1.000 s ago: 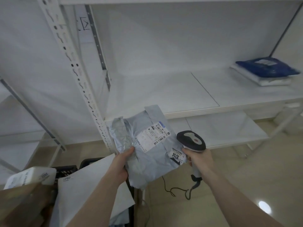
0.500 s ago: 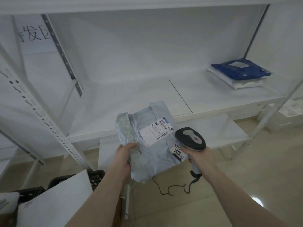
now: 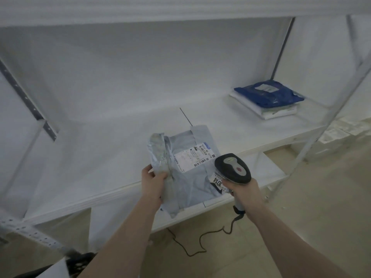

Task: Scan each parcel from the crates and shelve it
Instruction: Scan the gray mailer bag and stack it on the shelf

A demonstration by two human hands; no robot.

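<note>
Head view: grey parcel (image 3: 186, 167) pinched at its crumpled edge by the left hand (image 3: 152, 182), hovering over the front of the shelf (image 3: 96, 161). Scanner (image 3: 232, 168) gripped in the right hand (image 3: 244, 190), right beside the label. Looks like scan-or-just-scanned stage. Next up, probably: sliding it onto the shelf, well apart from the blue parcel (image 3: 269, 93).

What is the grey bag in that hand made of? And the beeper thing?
Grey parcel: looks like thin, soft plastic film, since it crinkles and shines where the left hand grips it. Scanner: probably hard, smooth plastic, black and grey, faintly glossy.
</note>
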